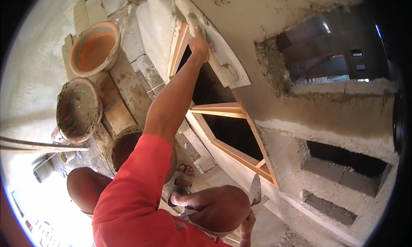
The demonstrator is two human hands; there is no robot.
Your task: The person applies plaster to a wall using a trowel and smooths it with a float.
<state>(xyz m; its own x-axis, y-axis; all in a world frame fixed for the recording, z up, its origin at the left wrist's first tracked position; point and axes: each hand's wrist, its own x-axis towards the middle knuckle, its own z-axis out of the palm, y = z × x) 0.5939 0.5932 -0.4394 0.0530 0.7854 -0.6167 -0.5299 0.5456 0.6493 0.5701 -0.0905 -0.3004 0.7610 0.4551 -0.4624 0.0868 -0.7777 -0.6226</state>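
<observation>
High at the top of the view, my left hand is closed round the handle of a long, pale plastering float. The float's board is turned toward the grey plastered wall, beside a wooden window frame. I cannot tell whether the board touches the plaster. My left arm, in a red sleeve, stretches up across the middle. Low down, beside my bent knee, my right hand grips a trowel. The trowel's blade points upward near the frame's lower corner, and its handle is mostly hidden.
Wooden planks at the left carry a bucket with an orange inside and a mortar-smeared tub. Another bucket is partly behind my arm. Rough-edged openings break the wall at the right. My sandalled foot rests below.
</observation>
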